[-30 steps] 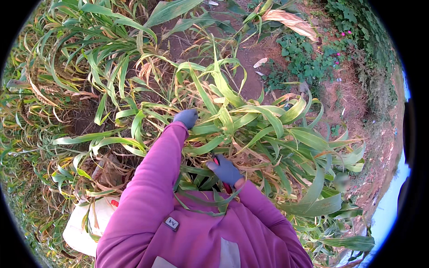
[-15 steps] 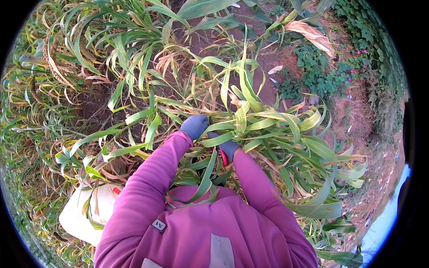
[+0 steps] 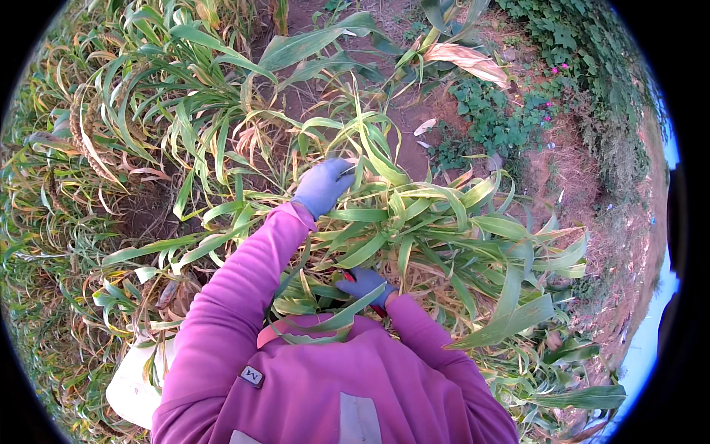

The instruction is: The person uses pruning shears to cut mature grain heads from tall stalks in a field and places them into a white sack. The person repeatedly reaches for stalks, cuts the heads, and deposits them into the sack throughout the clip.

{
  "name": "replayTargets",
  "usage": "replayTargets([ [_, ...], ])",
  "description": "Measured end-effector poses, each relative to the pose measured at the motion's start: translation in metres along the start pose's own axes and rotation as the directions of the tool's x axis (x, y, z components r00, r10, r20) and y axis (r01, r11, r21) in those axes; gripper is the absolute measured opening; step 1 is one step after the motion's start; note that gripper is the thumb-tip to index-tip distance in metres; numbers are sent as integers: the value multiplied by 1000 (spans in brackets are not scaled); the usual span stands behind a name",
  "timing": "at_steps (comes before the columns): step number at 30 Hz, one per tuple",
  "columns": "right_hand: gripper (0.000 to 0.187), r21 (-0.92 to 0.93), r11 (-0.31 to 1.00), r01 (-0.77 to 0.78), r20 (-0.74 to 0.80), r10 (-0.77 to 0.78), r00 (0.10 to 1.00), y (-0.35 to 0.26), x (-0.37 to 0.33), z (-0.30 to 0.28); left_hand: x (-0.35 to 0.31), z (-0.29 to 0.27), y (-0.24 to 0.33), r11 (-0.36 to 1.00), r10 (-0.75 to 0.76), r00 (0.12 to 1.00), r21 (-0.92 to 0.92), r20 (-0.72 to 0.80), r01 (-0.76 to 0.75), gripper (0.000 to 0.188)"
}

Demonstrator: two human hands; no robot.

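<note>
My left hand (image 3: 323,185), in a grey-blue glove, reaches forward to the near edge of a bunch of long green leaves (image 3: 436,214). Its fingers are bent but apart, touching or almost touching the leaf blades. Closer to my body, my gloved right hand (image 3: 364,285) is closed around a red-handled tool (image 3: 380,310). Only bits of red show past the fingers, so the tool's kind is not clear. A green leaf crosses in front of that hand. The leafy bunch leans to the right, its stalk bases hidden under foliage.
Dense plants with drooping seed heads (image 3: 81,126) fill the left. Beside my left arm lies a white sack (image 3: 137,388). Farther off stands a stalk with a dry husk (image 3: 470,63). Bare soil, low vines (image 3: 495,111) and pink flowers lie to the right.
My left hand has moved forward and its fingers have come apart. My right hand has drawn back toward my body with the red-handled tool. The view has shifted slightly.
</note>
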State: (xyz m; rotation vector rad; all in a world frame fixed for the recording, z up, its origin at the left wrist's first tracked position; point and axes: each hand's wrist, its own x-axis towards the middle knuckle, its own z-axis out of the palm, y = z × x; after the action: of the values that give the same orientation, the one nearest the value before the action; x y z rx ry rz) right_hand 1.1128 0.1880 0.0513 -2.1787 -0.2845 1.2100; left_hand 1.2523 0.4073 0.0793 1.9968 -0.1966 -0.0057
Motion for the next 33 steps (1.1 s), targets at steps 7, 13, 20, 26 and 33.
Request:
replayTargets([
  [7,63,-11,997,-70,-73,69,995,-15,-93,-30,33,43,21,992,124,959,-6,253,-127,37],
  [13,48,426,890,163,-465,61,883,-7,-156,-42,19,39,42,962,274,907,-77,318,-264,32],
  [20,46,76,997,-2,-649,52,759,-36,-139,-63,-30,-3,92,947,293,900,34,323,-320,27],
  [26,57,332,912,242,-639,28,769,-39,-112,-54,-77,-21,112,936,228,883,158,409,-315,26],
  [33,36,448,828,338,-586,-13,810,-67,-122,-55,-120,-40,85,950,61,912,258,406,-178,28],
])
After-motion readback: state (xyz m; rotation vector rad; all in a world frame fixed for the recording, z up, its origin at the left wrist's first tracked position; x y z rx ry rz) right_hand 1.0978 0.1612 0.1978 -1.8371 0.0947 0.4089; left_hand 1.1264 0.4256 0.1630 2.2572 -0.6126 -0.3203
